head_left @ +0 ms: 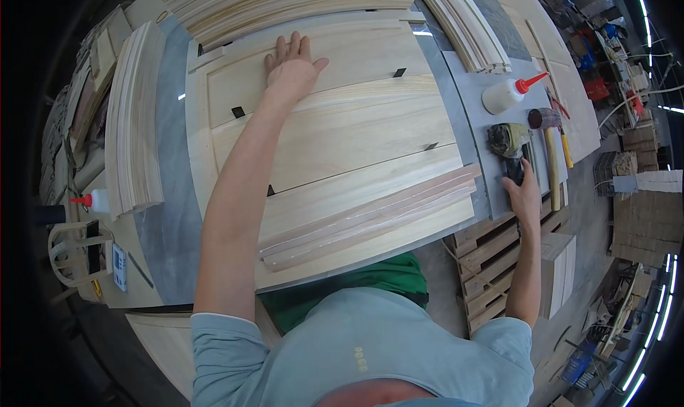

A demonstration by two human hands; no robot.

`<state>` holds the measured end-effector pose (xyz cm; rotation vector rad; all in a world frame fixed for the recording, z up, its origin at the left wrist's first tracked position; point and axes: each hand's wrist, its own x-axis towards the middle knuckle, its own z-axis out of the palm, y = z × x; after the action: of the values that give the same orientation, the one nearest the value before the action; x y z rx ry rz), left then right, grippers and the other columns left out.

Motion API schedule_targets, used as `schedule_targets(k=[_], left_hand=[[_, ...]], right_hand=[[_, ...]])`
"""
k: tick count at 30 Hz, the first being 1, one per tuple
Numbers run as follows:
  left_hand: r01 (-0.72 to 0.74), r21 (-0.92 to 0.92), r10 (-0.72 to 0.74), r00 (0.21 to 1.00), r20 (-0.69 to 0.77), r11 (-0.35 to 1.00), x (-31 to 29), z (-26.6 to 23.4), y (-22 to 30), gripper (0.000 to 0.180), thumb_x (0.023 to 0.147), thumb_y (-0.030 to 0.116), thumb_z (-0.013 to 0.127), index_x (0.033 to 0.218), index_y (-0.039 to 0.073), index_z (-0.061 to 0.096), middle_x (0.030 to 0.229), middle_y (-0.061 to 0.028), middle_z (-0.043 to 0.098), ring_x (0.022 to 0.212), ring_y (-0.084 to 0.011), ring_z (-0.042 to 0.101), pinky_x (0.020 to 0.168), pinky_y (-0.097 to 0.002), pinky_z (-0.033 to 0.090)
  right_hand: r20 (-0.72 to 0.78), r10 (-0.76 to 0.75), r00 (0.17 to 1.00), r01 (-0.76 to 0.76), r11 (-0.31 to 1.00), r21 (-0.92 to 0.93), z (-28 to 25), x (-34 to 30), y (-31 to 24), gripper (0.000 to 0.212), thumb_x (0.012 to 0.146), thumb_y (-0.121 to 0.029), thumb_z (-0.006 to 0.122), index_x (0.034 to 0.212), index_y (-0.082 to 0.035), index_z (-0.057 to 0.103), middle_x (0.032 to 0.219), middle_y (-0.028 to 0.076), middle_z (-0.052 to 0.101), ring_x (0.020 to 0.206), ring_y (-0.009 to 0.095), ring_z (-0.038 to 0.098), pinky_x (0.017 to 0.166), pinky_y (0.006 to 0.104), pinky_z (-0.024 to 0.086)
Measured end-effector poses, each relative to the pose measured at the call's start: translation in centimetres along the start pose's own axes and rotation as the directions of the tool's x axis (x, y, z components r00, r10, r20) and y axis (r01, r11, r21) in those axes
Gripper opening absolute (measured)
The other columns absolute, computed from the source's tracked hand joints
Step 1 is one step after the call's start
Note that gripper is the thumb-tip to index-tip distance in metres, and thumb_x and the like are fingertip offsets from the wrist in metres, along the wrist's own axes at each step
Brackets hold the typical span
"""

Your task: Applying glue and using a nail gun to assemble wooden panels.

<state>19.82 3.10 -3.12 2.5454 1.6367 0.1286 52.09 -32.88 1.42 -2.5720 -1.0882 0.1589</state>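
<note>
My left hand [293, 72] lies flat with fingers spread on the far part of a pale wooden panel [342, 132]. The panel is made of several boards in a frame, with small black pieces [238, 112] standing at the seams. Two wooden strips [370, 211] with white glue lines along them rest across its near side. At the right edge of the table, my right hand [526, 193] is closed around the black handle of a nail gun [507, 142] with a worn yellowish body. Part of the handle is hidden by my fingers.
Right of the panel are a white glue bottle [503, 96] with a red nozzle and a mallet [553, 168]. Stacked boards stand at the back [292, 4] and left [135, 122]. Below right are a wooden pallet [481, 264] and a thin hose. Another glue bottle [98, 201] stands far left.
</note>
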Motion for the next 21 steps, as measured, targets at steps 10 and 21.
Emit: schedule_targets(k=[10,21], left_hand=[[0.015,0.011,-0.014,1.0,-0.007,1.0,-0.3,0.2,0.0,0.069,0.093,0.051,0.037,0.145,0.008,0.024,0.154,-0.0086,0.016,0.141,-0.031,0.013,0.109,-0.052,0.021],[-0.002,-0.002,0.002,0.999,-0.036,1.0,-0.6,0.2,-0.1,0.068,0.093,0.05,0.038,0.144,0.007,0.025,0.153,-0.0096,0.018,0.141,-0.0318,0.013,0.109,-0.0529,0.02]], right_hand=[[-0.019,-0.094,0.995,0.089,0.979,-0.182,-3.1,2.7,-2.9,0.046,0.075,-0.015,0.062,0.115,0.004,0.052,0.084,0.019,0.064,0.077,0.034,0.064,0.069,0.0399,0.051],[0.21,-0.353,0.912,0.235,0.867,0.44,-3.9,11.3,-19.9,0.029,0.077,-0.026,0.064,0.078,0.003,0.06,0.058,0.004,0.055,0.048,0.011,0.054,0.046,0.0252,0.043]])
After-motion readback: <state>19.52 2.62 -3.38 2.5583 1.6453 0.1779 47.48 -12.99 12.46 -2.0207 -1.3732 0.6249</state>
